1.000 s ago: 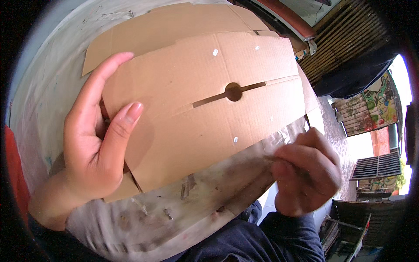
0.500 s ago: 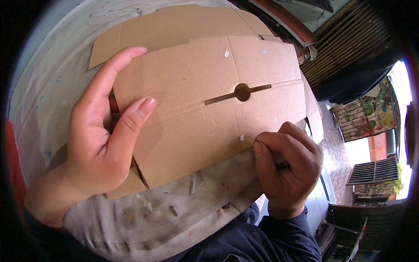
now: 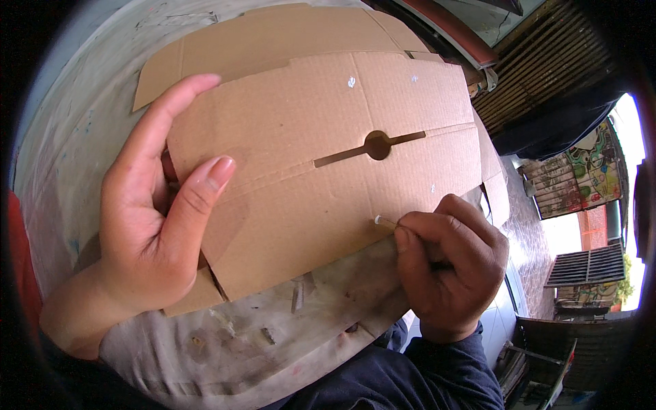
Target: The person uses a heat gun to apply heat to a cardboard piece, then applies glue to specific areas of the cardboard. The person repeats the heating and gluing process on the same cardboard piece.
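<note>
A folded brown cardboard piece [image 3: 273, 212] is tilted up in front of me, with a round hole and a long slot cut through it. My left hand [image 3: 154, 205] grips its left edge, thumb on the face and the other fingers around the edge and behind. My right hand [image 3: 454, 263] pinches a thin wooden stick [image 3: 387, 223] between thumb and forefinger near the lower edge. The stick's tip meets a small white dab [image 3: 377, 219] on the cardboard. More white marks [image 3: 352, 82] show near the top and right. What lies behind the panel is hidden.
Another part of brown cardboard [image 3: 273, 37] extends behind the panel; whether it is joined cannot be told. Beneath is a stained, whitish cloth-like surface [image 3: 82, 150] with small scraps [image 3: 268, 335]. A slatted screen [image 3: 547, 61] and a metal grille [image 3: 589, 275] stand to the right.
The cardboard and my left hand have shifted slightly left. More of the stick shows beyond my right fingertips, its tip still at the lower white dab.
</note>
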Available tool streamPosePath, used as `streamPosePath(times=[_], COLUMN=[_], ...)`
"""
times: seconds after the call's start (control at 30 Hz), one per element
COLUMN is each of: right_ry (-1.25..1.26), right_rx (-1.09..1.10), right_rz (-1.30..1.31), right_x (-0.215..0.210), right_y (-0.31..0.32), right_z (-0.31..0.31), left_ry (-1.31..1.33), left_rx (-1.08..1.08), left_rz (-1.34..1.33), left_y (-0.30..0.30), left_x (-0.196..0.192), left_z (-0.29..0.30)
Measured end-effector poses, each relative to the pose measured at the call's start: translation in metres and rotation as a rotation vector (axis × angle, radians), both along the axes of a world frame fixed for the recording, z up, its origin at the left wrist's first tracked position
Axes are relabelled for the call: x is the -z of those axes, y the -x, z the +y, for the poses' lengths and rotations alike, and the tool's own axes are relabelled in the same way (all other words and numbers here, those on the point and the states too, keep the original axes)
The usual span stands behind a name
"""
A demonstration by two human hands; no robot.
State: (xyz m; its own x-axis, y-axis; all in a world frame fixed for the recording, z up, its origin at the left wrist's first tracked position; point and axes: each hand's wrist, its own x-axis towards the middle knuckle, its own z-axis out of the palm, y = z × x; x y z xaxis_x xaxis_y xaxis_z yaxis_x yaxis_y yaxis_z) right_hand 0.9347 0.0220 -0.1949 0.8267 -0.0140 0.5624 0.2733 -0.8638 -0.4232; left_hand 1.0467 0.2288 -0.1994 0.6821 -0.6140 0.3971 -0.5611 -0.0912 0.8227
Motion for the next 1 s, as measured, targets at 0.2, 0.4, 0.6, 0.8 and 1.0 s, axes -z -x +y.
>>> streamPosePath(times=[0.2,0.4,0.6,0.8,1.0], right_ry=[-0.009,-0.018,-0.004,0.001,-0.004], right_rx=[-0.01,0.005,-0.011,-0.013,-0.001], right_rz=[-0.016,-0.026,-0.028,-0.031,-0.024], right_x=[0.0028,0.003,0.004,0.0041,0.0031], right_y=[-0.0022,-0.0025,-0.0017,-0.0015,-0.0012], right_z=[-0.0016,-0.0031,-0.0041,-0.0048,-0.0043], left_ry=[0.001,0.008,-0.001,-0.009,0.014], left_rx=[-0.005,-0.005,-0.012,0.02,0.018], left_rz=[-0.002,0.006,0.011,-0.018,0.011], left_y=[0.0,-0.0011,-0.0009,-0.0024,-0.001], left_x=[0.0006,0.0009,0.0016,0.0016,0.0014], left_z=[-0.0008,-0.0033,-0.0033,-0.0031,-0.0034])
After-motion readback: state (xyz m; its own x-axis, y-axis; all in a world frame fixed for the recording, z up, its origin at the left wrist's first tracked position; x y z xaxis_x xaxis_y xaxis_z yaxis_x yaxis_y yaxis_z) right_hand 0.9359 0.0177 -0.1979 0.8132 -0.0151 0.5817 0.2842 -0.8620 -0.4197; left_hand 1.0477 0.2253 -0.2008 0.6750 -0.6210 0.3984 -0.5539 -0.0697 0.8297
